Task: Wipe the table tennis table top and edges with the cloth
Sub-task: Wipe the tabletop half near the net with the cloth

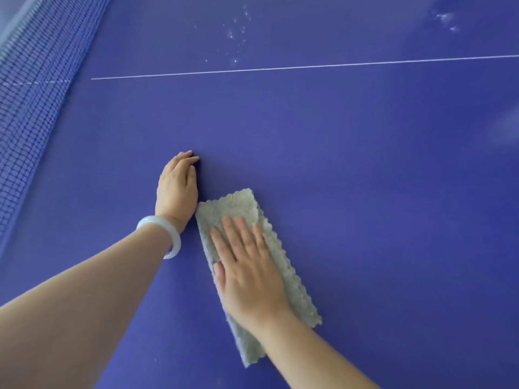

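pressing flat on the cloth (pixel 247 209), the right hand (pixel 247 265) has straight fingers, slightly spread, palm down, thumb lying along the cloth's left edge. nothing pinched or curled round. the cloth is a pale grey-green fleecy strip, folded long and narrow, lying on the blue table top (pixel 365 178) in the near-centre of the view, running from upper left to lower right under the hand and wrist.

left hand (pixel 177 186) rests on the table top just left of the cloth's far end, heel close to or touching the cloth corner; cannot tell which. fingers together and bent a little downward, tips on the surface, holding nothing. a pale bangle (pixel 161 234) sits on the left wrist.

net (pixel 31 94) runs along the left side of the view. white centre line (pixel 309 67) crosses the table beyond the hands. whitish specks (pixel 238 32) lie beyond that line, with more smudges (pixel 446 19) at upper right.
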Demonstrator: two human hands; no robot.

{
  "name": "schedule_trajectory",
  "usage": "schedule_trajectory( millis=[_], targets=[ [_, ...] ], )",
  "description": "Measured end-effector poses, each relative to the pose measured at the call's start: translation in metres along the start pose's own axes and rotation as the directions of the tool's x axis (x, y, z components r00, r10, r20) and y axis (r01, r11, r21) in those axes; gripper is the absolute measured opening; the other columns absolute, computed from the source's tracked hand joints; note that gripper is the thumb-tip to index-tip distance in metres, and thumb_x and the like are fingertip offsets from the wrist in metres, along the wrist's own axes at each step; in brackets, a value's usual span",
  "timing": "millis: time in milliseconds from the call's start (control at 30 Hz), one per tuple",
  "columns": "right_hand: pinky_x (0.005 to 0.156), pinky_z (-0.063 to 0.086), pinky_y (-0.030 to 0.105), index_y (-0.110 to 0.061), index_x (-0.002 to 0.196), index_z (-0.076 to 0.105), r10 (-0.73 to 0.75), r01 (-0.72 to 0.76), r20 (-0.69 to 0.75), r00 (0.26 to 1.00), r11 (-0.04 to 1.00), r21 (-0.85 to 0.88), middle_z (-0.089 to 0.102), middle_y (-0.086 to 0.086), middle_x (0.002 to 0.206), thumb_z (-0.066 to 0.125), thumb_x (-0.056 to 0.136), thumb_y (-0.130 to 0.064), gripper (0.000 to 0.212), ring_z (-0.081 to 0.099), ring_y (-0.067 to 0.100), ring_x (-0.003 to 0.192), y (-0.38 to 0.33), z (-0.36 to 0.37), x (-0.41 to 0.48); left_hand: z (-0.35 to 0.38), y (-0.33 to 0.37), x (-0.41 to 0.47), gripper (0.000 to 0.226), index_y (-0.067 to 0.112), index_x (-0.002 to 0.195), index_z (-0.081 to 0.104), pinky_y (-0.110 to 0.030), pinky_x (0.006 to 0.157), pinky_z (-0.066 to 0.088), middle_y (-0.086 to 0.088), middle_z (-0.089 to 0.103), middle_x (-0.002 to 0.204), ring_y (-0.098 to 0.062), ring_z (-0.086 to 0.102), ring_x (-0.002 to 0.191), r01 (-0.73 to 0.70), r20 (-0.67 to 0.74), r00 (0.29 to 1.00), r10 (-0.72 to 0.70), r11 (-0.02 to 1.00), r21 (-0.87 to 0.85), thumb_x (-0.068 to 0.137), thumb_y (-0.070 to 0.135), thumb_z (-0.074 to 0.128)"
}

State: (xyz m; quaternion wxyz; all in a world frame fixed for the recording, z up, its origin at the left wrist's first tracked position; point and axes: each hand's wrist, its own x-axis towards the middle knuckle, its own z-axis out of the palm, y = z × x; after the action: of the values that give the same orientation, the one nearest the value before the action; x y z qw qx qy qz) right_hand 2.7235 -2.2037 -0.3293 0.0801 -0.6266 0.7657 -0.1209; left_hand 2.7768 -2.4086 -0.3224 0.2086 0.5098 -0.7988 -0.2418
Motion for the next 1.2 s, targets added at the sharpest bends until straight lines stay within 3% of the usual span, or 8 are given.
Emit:
schedule_trajectory(
  millis=[100, 267, 400, 567, 733, 900, 1000, 1200],
  targets=[
    [0.124, 0.015, 0.05, -0.015, 0.155, 0.035, 0.054, -0.054, 0.013, 0.998, 0.998, -0.027, 0.026, 0.007, 0.164, 0.029, 0.102, -0.033, 0.057, 0.018, 0.027, 0.153, 0.062, -0.02, -0.021, -0.003, 0.017, -0.029, 0.038, 0.005, 0.132, 0.058, -0.025, 0.112, 0.027, -0.009, 0.053, 0.141, -0.027, 0.043, 0.136, -0.022, -0.008, 1.0, 0.021, 0.999, -0.029, 0.099, -0.001, 0.04],
    [0.124, 0.014, 0.051, -0.013, 0.157, 0.028, 0.491, -0.497, -0.076, 0.868, 0.861, -0.111, 0.021, 0.012, 0.164, 0.014, 0.1, -0.037, 0.063, 0.017, 0.029, 0.153, 0.186, -0.058, -0.058, 0.031, 0.058, -0.127, 0.044, 0.005, 0.142, 0.049, -0.041, 0.122, 0.02, -0.012, 0.041, 0.152, -0.029, 0.033, 0.145, -0.33, 0.199, 0.929, 0.312, 0.942, 0.063, 0.098, 0.008, 0.045],
    [0.123, 0.009, 0.054, -0.008, 0.157, 0.025, 0.655, -0.673, -0.166, 0.737, 0.735, -0.09, 0.019, 0.019, 0.164, 0.02, 0.101, -0.031, 0.061, 0.016, 0.037, 0.152, 0.153, -0.046, -0.046, 0.042, 0.064, -0.139, 0.049, 0.009, 0.151, 0.037, -0.036, 0.125, 0.006, -0.008, 0.027, 0.161, -0.024, 0.017, 0.151, -0.321, 0.198, 0.937, 0.286, 0.932, 0.171, 0.101, 0.011, 0.038],
    [0.122, 0.014, 0.055, -0.005, 0.158, 0.019, 0.284, -0.292, -0.087, 0.955, 0.951, -0.1, 0.015, 0.021, 0.164, 0.025, 0.104, -0.03, 0.059, 0.009, 0.037, 0.154, 0.03, -0.007, -0.053, 0.029, 0.061, -0.131, 0.051, 0.011, 0.148, 0.042, -0.024, 0.123, 0.005, -0.001, 0.032, 0.159, -0.011, 0.019, 0.15, -0.243, 0.238, 0.942, 0.236, 0.97, 0.0, 0.1, -0.002, 0.033],
    [0.122, 0.02, 0.052, -0.011, 0.154, 0.036, 0.138, -0.138, -0.007, 0.99, 0.989, -0.061, 0.031, 0.011, 0.161, 0.029, 0.101, -0.033, 0.057, 0.025, 0.03, 0.151, 0.085, -0.026, -0.08, 0.03, 0.061, -0.132, 0.055, 0.009, 0.147, 0.043, -0.024, 0.123, 0.007, -0.002, 0.034, 0.158, -0.014, 0.022, 0.149, -0.241, 0.205, 0.951, 0.231, 0.97, 0.023, 0.096, -0.007, 0.034],
    [0.121, 0.016, 0.058, -0.006, 0.156, 0.027, 0.603, -0.617, -0.144, 0.785, 0.78, -0.102, 0.026, 0.02, 0.162, 0.016, 0.099, -0.035, 0.065, 0.022, 0.037, 0.15, 0.193, -0.059, -0.116, 0.037, 0.06, -0.133, 0.06, 0.008, 0.148, 0.042, -0.028, 0.124, 0.006, -0.002, 0.032, 0.159, -0.017, 0.02, 0.15, -0.268, 0.168, 0.952, 0.257, 0.962, 0.047, 0.091, -0.009, 0.032],
    [0.121, 0.013, 0.06, 0.0, 0.155, 0.028, 0.726, -0.744, -0.189, 0.662, 0.666, -0.049, 0.027, 0.025, 0.16, 0.022, 0.099, -0.03, 0.064, 0.022, 0.042, 0.149, 0.147, -0.054, -0.111, 0.038, 0.061, -0.133, 0.059, 0.008, 0.146, 0.044, -0.026, 0.123, 0.004, -0.003, 0.033, 0.158, -0.018, 0.021, 0.15, -0.267, 0.149, 0.954, 0.26, 0.963, 0.03, 0.091, -0.011, 0.033],
    [0.123, 0.013, 0.051, -0.008, 0.157, 0.027, 0.215, -0.218, -0.043, 0.976, 0.972, -0.09, 0.02, 0.014, 0.165, 0.019, 0.103, -0.034, 0.06, 0.014, 0.03, 0.154, -0.018, 0.002, -0.099, 0.004, 0.048, -0.139, 0.059, 0.013, 0.145, 0.045, -0.005, 0.113, 0.007, 0.001, 0.034, 0.157, -0.012, 0.02, 0.149, -0.206, 0.236, 0.945, 0.226, 0.973, -0.108, 0.093, -0.011, 0.03]
  ],
)
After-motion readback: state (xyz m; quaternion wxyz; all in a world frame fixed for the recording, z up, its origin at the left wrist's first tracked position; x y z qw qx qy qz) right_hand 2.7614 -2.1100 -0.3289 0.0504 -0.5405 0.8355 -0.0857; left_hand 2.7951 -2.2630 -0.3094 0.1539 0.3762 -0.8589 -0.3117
